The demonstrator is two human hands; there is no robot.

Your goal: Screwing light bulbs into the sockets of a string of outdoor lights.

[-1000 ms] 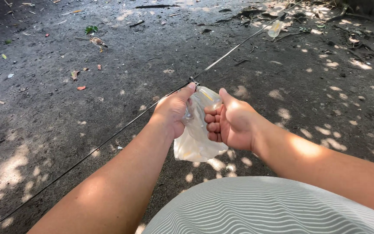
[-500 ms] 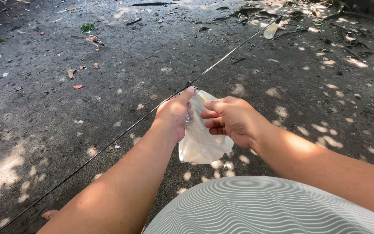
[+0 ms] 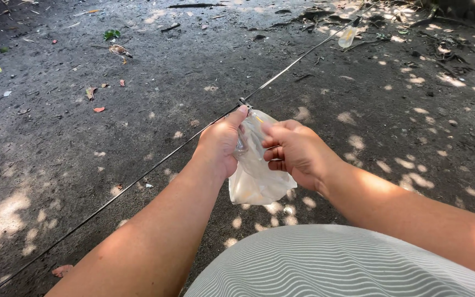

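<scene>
A clear plastic bag (image 3: 259,181) with something pale and yellowish inside hangs from a thin dark line (image 3: 155,162) stretched diagonally over the ground. My left hand (image 3: 221,143) grips the bag's upper left part, thumb up by the small knot on the line. My right hand (image 3: 295,151) pinches the bag's upper right part with curled fingers. A second clear bag (image 3: 347,37) hangs farther along the same line at the upper right.
Below is dark bare soil with sun spots, scattered dry leaves (image 3: 99,109), twigs and a small green plant (image 3: 110,34). Roots and leaf litter lie at the far right (image 3: 446,49). My striped shirt (image 3: 325,264) fills the bottom of the view.
My right hand has turned from an upright clenched grip beside the bag to a palm-down pinch on its top. The left hand has stayed on the bag at the line.
</scene>
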